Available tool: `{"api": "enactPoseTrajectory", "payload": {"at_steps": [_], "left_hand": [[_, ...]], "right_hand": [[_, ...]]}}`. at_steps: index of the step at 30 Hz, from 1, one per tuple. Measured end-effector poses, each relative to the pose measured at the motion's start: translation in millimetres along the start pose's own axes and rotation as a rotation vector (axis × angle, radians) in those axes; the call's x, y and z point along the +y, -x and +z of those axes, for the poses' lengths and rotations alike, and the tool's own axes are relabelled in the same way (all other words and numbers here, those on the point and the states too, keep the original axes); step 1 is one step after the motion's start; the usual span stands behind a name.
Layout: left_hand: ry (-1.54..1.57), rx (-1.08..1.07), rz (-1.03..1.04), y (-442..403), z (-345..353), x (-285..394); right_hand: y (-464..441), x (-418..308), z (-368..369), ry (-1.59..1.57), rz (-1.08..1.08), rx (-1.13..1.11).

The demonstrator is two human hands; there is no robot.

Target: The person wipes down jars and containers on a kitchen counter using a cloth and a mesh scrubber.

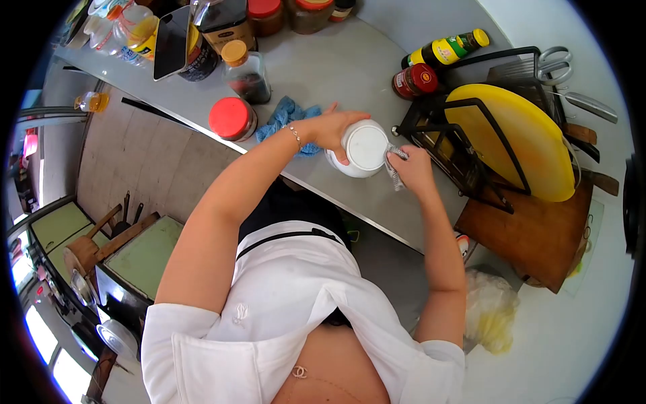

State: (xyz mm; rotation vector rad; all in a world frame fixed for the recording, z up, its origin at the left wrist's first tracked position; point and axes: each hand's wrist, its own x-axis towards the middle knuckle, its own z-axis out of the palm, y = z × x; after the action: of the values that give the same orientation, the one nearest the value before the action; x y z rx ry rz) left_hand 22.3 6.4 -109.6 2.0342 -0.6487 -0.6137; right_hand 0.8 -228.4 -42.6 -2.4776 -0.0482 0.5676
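A white jar with a round white lid (367, 145) is held over the grey counter near its front edge. My left hand (331, 132) grips the jar from its left side, thumb toward me and fingers around the far side. In my right hand (415, 167) is a bunched grey-and-white cloth (394, 165), pressed against the right side of the jar. A crumpled blue cloth (288, 120) lies on the counter just left of my left hand, partly hidden by my wrist. Beside it stand a red-lidded jar (232, 119) and a glass jar with an orange cap (246, 74).
On the right, a black rack (471, 158) holds a yellow cutting board (508, 141), with scissors and knives behind. A dark bottle with a yellow cap (445, 49) and a red jar (415, 81) stand beyond it. Several jars and a leaning phone (172, 44) line the far left.
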Motion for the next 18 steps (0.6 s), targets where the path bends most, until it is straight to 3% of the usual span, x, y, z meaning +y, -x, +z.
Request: {"api": "enactPoseTrajectory", "payload": {"at_steps": [3,4,11,14,18], "left_hand": [[-0.013,0.005,0.012,0,3,0],[-0.006,-0.012,0.002,0,4,0],[-0.003,0.024,0.042,-4,3,-8],[0.017,-0.020,0.023,0,5,-3],[-0.023,0.019,0.061,-2,5,-8]], "right_hand": [[-10,7,3,0.091,-0.139,0.123],[-15,2,2,-0.070,-0.056,0.086],[6,18,16,0.017,-0.134,0.192],[-31,5,12,-0.154,-0.127,0.173],[-11,14,0,0.121,-0.188,0.103]]}}
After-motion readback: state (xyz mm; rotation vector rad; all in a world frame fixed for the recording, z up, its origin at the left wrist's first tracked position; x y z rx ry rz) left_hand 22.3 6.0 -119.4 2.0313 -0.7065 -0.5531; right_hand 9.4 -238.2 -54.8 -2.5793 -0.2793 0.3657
